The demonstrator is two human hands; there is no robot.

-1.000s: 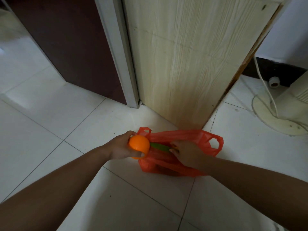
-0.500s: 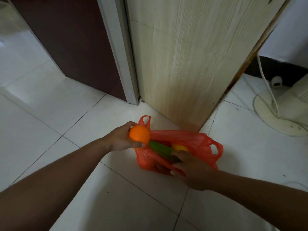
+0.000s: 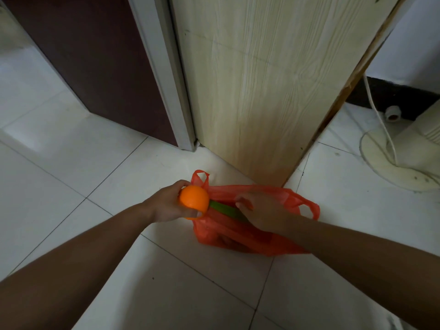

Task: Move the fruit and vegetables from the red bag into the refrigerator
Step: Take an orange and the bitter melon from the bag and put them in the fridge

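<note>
Now I am seeing both hands working at the red bag (image 3: 238, 236), which is lying on the floor tiles (image 3: 95, 163).
The left hand (image 3: 166, 204) is gripping an orange (image 3: 193, 202), holding it just left of the bag mouth. The right hand (image 3: 264, 211) is curling round a green vegetable (image 3: 225, 209); since half a second ago it is sitting farther over the opening, hiding a yellow piece that was showing. I am judging both items are coming out, neither yet reaching a refrigerator.
</note>
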